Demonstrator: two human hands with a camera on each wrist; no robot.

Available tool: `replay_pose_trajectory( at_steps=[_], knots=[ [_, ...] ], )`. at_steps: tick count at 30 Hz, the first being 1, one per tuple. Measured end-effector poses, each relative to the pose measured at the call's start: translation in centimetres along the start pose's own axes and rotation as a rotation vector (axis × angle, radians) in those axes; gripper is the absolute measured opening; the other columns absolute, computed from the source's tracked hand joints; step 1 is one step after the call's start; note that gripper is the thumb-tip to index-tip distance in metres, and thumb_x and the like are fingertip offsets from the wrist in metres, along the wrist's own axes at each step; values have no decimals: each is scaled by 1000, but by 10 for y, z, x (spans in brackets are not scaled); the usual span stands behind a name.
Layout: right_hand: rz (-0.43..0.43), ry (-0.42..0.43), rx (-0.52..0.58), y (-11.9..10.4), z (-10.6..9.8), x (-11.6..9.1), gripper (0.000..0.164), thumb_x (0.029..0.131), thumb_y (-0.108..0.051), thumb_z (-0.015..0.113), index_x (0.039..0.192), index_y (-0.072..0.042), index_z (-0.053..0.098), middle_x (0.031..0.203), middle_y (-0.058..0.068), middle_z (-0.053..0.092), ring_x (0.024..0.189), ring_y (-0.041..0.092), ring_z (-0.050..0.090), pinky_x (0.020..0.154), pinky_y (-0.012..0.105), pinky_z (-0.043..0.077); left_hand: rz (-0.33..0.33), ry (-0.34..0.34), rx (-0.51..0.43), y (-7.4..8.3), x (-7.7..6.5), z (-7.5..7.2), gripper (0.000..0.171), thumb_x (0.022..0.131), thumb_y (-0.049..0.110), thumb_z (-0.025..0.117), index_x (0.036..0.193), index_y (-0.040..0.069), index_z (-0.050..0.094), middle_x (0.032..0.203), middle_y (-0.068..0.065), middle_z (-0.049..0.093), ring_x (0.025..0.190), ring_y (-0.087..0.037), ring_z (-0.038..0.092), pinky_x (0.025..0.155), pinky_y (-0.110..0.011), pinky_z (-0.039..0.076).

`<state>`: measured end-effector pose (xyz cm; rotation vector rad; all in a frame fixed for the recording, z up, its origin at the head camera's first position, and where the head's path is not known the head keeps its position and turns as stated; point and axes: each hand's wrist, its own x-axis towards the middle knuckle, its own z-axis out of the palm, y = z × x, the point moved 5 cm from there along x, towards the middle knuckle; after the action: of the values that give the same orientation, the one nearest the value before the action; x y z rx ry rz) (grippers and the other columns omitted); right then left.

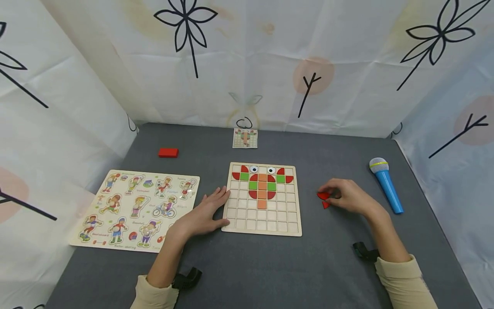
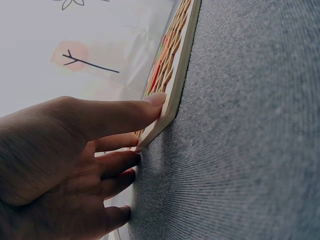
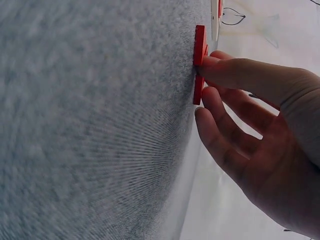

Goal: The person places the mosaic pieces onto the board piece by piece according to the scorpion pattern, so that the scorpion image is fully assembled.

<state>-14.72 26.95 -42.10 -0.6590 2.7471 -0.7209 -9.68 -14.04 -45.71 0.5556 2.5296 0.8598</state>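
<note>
A wooden grid board [image 1: 285, 214] lies mid-table with red, green and orange tiles and two eye pieces set in it. My left hand [image 1: 201, 216] rests against its left side, fingers extended. In the left wrist view, the thumb [image 2: 125, 116] lies on the edge of the board [image 2: 181, 75]. To the right of the board, my right hand [image 1: 349, 196] pinches a red piece [image 1: 322, 195] at the tabletop. A smaller red piece [image 1: 326, 205] lies just below it. In the right wrist view, red wood [image 3: 199, 42] shows at the thumb and fingertips; its exact shape is partly hidden.
A picture puzzle board [image 1: 127, 206] lies left, partly under my left forearm. A red block [image 1: 168, 152] sits behind it. The small pattern card [image 1: 245, 145] stands at the back, and a blue toy microphone [image 1: 389, 189] lies at the right.
</note>
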Motion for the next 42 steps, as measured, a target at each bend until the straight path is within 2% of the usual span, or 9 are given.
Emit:
replay_pose_trajectory(
  at_steps=[4,10,15,25,32,38,42],
  knots=[
    [16,-8,0,1,1,3,27,91,0,81,117,-2,79,103,9,76,91,18,65,73,26,56,-1,-1,-5,0,0,0,89,100,21,78,170,0,28,182,-21,18,170,-45,15,134,-73,10],
    [19,11,-13,1,1,5,25,90,-2,82,115,1,79,96,8,76,85,15,65,69,23,53,-2,-1,-6,1,0,0,88,100,21,78,170,0,28,182,-21,18,171,-44,14,134,-73,10],
    [-32,60,-23,-7,3,5,24,90,-3,83,113,-1,80,91,4,74,81,12,63,68,23,53,1,-1,-6,-1,0,1,89,100,21,78,170,0,28,182,-21,18,171,-44,14,134,-73,10],
    [-183,56,64,-53,28,13,26,90,-7,86,116,-5,80,97,2,75,82,11,65,70,25,58,38,13,-22,-2,-1,1,88,100,22,78,170,-1,29,181,-23,18,171,-45,12,134,-74,9],
    [-271,-6,120,-87,49,23,25,91,-7,84,116,-7,80,99,0,77,81,14,66,71,26,59,10,-2,0,1,0,-1,88,100,22,78,170,-1,28,181,-22,18,170,-45,14,134,-73,11],
    [-298,-44,113,-109,63,33,25,92,-11,86,115,-7,80,101,1,78,80,9,65,71,21,57,10,0,6,0,0,0,88,100,21,78,170,-1,28,181,-22,18,170,-45,14,134,-74,11],
    [-302,-62,77,-122,69,38,24,92,-14,86,114,-7,80,100,1,78,84,10,65,75,21,56,15,3,8,0,-1,-1,88,100,22,78,170,-1,29,181,-22,19,170,-45,15,134,-74,12]
  ],
)
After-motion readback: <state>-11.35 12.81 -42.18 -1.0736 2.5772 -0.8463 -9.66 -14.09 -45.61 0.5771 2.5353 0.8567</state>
